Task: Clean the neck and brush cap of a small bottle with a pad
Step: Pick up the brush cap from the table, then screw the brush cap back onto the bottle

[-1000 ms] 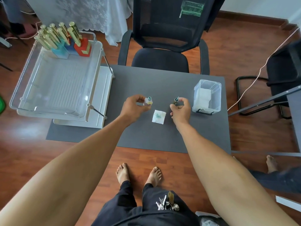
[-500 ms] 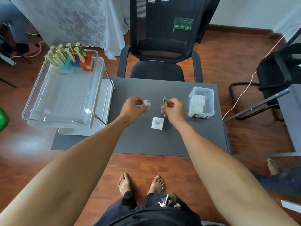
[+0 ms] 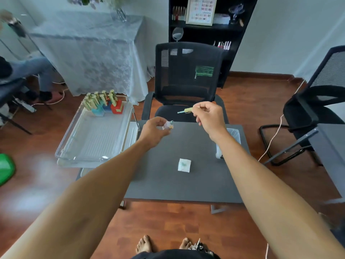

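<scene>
My left hand (image 3: 153, 130) grips a small clear bottle (image 3: 168, 125) with a teal-stained open neck, held above the far left part of the grey table (image 3: 168, 186). My right hand (image 3: 210, 116) holds the gold brush cap (image 3: 187, 110) by its top, lifted above the table's far edge, with the teal-tipped brush pointing left. Cap and bottle are apart. A white square pad (image 3: 184, 165) with a teal smear lies flat on the table, nearer to me than both hands.
A clear tray (image 3: 93, 139) on the left carries several gold-capped bottles (image 3: 101, 103). A clear box (image 3: 232, 136) of pads sits partly hidden behind my right forearm. A black chair (image 3: 186, 81) faces the table; another chair (image 3: 317, 101) and a grey desk (image 3: 330, 143) stand right.
Both hands rose off the table and the view tilted upward. My right hand lifted the brush cap up and away from the bottle, turning the brush to point left. The pad stayed put.
</scene>
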Tool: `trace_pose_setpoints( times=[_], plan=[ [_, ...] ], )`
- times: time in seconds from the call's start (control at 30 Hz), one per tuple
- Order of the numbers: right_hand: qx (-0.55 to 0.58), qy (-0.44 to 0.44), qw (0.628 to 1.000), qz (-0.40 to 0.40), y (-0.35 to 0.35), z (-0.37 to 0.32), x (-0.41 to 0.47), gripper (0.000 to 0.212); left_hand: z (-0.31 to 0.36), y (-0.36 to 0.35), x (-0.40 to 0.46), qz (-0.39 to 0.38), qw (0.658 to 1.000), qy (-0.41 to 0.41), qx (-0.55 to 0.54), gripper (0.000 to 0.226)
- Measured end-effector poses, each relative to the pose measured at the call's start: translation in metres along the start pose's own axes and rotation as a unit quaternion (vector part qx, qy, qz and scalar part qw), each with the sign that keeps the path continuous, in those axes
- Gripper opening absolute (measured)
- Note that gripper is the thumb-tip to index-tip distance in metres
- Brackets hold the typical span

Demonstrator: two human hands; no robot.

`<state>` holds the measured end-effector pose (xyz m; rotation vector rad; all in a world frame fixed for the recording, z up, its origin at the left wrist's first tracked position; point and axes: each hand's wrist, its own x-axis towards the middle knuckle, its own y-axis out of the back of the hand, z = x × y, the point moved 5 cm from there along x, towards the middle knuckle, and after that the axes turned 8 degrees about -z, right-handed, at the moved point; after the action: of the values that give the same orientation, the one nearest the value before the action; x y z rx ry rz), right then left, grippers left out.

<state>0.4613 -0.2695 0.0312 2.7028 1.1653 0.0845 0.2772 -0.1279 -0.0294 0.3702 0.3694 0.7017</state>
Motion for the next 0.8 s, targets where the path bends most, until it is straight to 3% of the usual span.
trace_pose_setpoints(
  times=[0.8],
  plan=[
    [-0.031, 0.052, 0.998, -0.028, -0.006, -0.032, 0.000, 0.007, 0.051, 0.013, -0.005, 0.001, 0.999, -0.044, 0.007, 0.024]
  ],
)
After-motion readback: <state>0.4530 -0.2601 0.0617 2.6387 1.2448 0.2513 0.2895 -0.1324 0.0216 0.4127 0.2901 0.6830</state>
